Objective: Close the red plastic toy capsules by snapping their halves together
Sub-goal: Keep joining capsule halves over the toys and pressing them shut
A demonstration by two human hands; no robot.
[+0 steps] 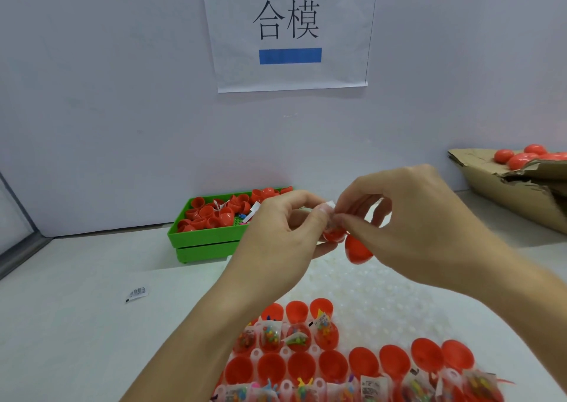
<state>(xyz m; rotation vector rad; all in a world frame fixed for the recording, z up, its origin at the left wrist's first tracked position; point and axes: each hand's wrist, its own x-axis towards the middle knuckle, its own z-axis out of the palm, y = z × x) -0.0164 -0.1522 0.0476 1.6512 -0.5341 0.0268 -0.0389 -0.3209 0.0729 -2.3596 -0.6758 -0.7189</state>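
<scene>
Both hands are raised above the white table (76, 325), working on one red plastic toy capsule (357, 249). The left hand (276, 236) pinches a small clear toy packet with a white tab (329, 209) over the lower capsule half (333, 234), fingers curled round it. The right hand (414, 217) pinches the same packet with thumb and forefinger, and the hinged upper half hangs open beneath it. I judge the packet is being tucked in before the snap; this capsule is not yet closed.

As to progress, much is left. On the translucent moulded holding tray (368, 303) in front, open red capsules (302, 366) stand in rows: about fifteen open cups can be counted, several carrying toy packets (270, 337), and more are cut off by the lower edge, so the full count cannot be told. None on the tray looks closed.

Finished work seems to lie in the torn brown cardboard box (506, 199) at the far right, where about four closed red capsules (521, 159) show; the rest of the box is out of view.

A green plastic bin (202, 243) against the wall holds a heap of loose red capsule halves (208, 213), too jumbled to count, perhaps twenty. One stray small packet (137, 293) lies on the table at the left
</scene>
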